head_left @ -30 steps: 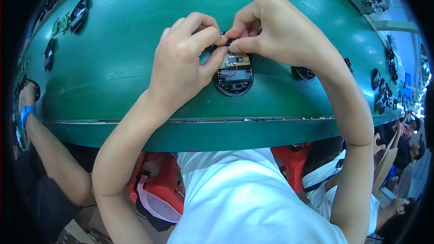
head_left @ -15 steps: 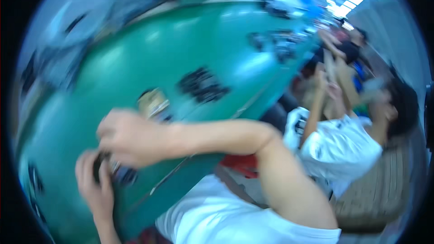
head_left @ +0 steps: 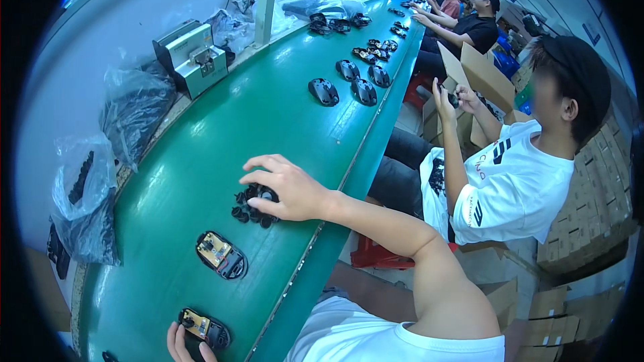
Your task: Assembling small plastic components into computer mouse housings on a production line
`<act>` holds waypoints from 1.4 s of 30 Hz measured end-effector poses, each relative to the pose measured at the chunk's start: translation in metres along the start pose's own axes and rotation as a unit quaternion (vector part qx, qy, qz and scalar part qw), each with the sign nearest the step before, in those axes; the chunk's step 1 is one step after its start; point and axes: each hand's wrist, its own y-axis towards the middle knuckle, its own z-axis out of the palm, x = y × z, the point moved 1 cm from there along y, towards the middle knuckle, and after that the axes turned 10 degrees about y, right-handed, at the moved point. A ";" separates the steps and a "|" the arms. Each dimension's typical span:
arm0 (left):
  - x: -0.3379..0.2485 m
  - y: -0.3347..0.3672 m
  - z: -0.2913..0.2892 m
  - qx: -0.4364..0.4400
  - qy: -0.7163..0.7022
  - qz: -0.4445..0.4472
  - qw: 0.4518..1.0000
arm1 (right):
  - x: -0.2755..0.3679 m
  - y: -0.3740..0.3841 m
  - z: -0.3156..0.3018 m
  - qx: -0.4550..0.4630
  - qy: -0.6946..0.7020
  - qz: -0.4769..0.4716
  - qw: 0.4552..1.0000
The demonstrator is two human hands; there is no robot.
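A computer mouse base (head_left: 213, 332) with its top off lies at the bottom of the view, its yellowish circuit board showing. My left hand (head_left: 182, 347) grips its near end, fingers on one side and thumb on the other; the palm is cut off by the picture's edge. Farther up the green belt, my right hand (head_left: 288, 191) reaches over a pile of small black parts (head_left: 257, 209). Its fingers are spread, and the thumb touches the pile's near edge. Between the two hands lies a second opened mouse base (head_left: 221, 255), untouched.
Several black mice (head_left: 324, 92) and opened bases sit farther along the belt. Plastic bags (head_left: 137, 110) and a grey-green metal device (head_left: 194, 60) line the left edge. To my right sits a co-worker (head_left: 510, 181) holding a dark part, beside an open cardboard box (head_left: 486, 77).
My right hand has moved away from my left hand to the pile of black parts, its fingers now spread. The left hand stays with a mouse base. The view has shifted and sharpened.
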 end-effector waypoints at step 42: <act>0.004 -0.002 -0.001 0.020 -0.030 -0.011 0.999 | -0.040 0.037 -0.011 0.123 0.064 0.084 0.987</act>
